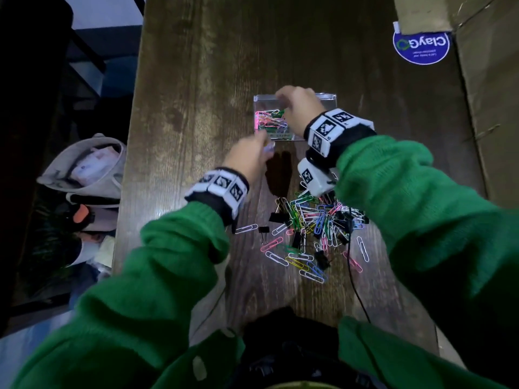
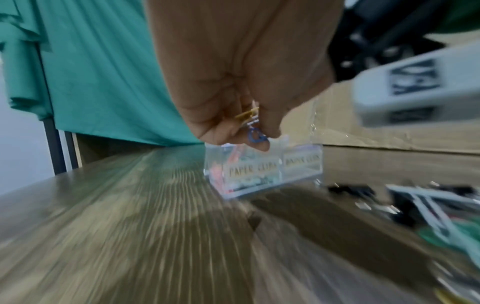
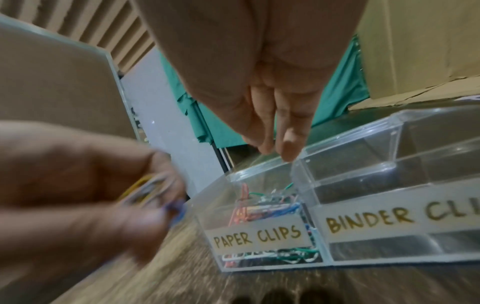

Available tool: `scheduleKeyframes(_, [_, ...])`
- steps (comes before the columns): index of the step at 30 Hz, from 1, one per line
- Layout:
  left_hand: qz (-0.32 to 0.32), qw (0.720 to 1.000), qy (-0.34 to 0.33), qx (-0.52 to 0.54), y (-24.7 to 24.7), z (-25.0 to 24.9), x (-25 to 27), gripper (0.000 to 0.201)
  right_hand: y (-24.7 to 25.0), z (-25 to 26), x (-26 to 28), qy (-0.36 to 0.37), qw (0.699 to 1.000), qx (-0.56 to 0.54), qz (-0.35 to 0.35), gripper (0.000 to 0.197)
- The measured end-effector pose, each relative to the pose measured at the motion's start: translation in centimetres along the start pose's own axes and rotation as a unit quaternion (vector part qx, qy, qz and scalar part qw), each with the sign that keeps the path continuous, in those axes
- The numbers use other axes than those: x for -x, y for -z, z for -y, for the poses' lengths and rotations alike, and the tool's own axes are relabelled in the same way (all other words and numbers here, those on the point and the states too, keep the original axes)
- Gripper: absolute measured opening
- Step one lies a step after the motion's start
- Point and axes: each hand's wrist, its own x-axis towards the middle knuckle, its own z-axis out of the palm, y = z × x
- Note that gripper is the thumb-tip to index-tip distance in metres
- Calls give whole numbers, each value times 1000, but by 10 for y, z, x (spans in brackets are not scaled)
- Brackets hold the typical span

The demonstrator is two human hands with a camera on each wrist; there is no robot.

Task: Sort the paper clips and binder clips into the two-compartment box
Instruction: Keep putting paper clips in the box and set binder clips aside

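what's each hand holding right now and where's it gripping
The left hand pinches a small bunch of paper clips between thumb and fingertips, gripped mid-length, ends sticking out. The right hand holds nothing; its straight fingers hang over the box.

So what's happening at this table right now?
A person is sorting clips into a clear box. The left hand pinches a few paper clips and carries them toward the compartment marked PAPER CLIPS, which already holds many. The right hand is over the box, fingers straight and holding nothing. The BINDER CLIPS compartment looks empty. A mixed pile waits on the table.
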Motion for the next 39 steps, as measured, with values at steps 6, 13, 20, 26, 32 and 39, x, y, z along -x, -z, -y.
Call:
scheduleKeyframes(6, [-27,996,-5,-79,22,-20,-67,37,5,-38,47,-37,993,-72,-88,36])
scheduleKeyframes(13, [-33,992,-63,-105,12,-15,-43,30,-24,-60,106,-36,998,-49,-7,27])
scheduleKeyframes(20, [164,986,-16,-8,-25,33,47,17,-41,-54,120,29,992,110,61,32])
scheduleKeyframes(26, [193,981,16,-29,-32,53,71,31,-48,-53,132,70,975,199,70,32])
scheduleKeyframes(32, [169,984,7,-61,-32,38,79,6,-45,-62,141,47,980,184,49,28])
scheduleKeyframes(39, [82,993,8,79,-45,7,69,13,-26,-65,154,-99,992,-67,-39,18])
